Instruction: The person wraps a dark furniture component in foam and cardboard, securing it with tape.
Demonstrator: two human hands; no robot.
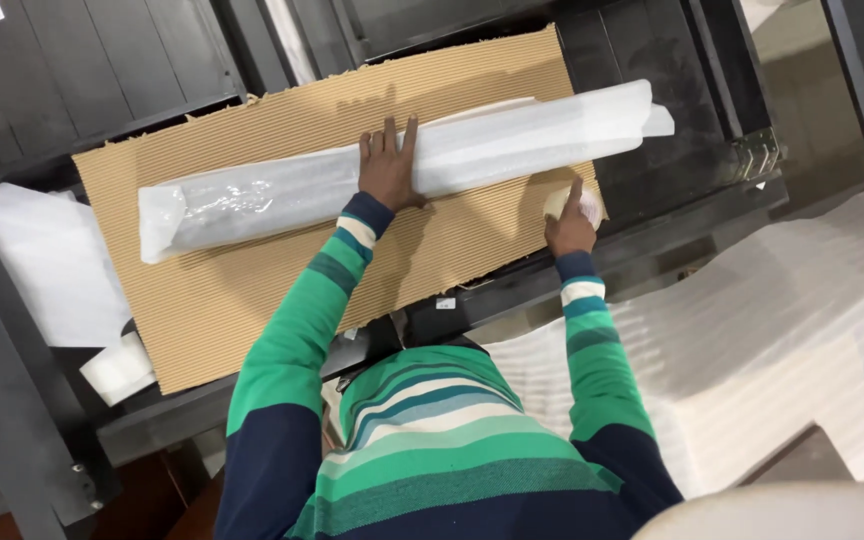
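Plainly, the long wrapped bundle [402, 170] lay slantwise across a sheet of corrugated cardboard [242, 290], its right end reaching just past the cardboard's edge. It was sheathed in white foam and clear film, and the wrap was loosely bunched at the left end. The left hand [389, 165] lay flat on its middle, fingers spread and pressing down rather than closing round it: an open grip, holding nothing. The right hand [570, 222] was closed on a roll of tape [565, 203] at the cardboard's right edge, just below the bundle.

By its straight line the bundle looked stiff inside, with a soft, slick skin; it seemed more awkward from its length than from its weight, though its weight could not be told. A palm on the middle would steady it against rolling, and lifting would best be done nearer both ends, on the foam and not on the loose film.

The cardboard rested on a dark counter [692, 215]. White foam sheets [782, 330] were spread to the right, more white sheeting [47, 265] lay to the left, and a small pale roll [117, 368] sat near the cardboard's lower left corner.
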